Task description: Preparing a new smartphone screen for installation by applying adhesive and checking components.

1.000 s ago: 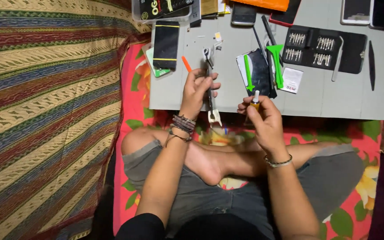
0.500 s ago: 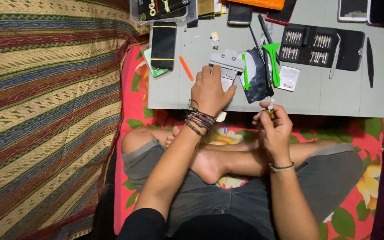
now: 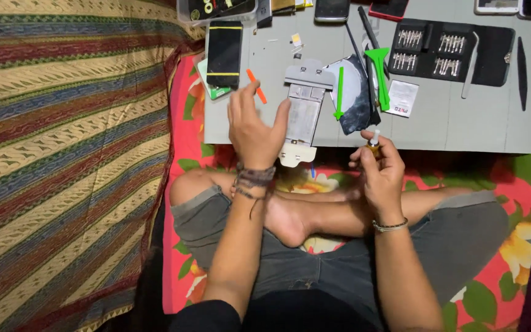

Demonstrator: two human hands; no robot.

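Observation:
A grey phone frame part [image 3: 303, 114] lies flat on the grey board [image 3: 462, 123], its lower end sticking out over the near edge. My left hand [image 3: 252, 130] rests just left of it with fingers apart, the thumb against the frame's left side. At the board's near edge my right hand [image 3: 379, 165] is closed around a small tube with a white tip [image 3: 373, 141], held upright. My crossed legs are below both hands.
Near the frame lie an orange pry stick [image 3: 256, 86], a green pry tool [image 3: 339, 93], a green scraper [image 3: 378, 67] and a dark panel [image 3: 357, 92]. A black bit case [image 3: 453, 49] sits at the right, a black screen [image 3: 224, 54] at the left. A striped blanket [image 3: 62, 154] covers the left.
My left hand carried the frame part from above my lap onto the board and laid it flat. My right hand with the tube shifted right and stays at the board's edge.

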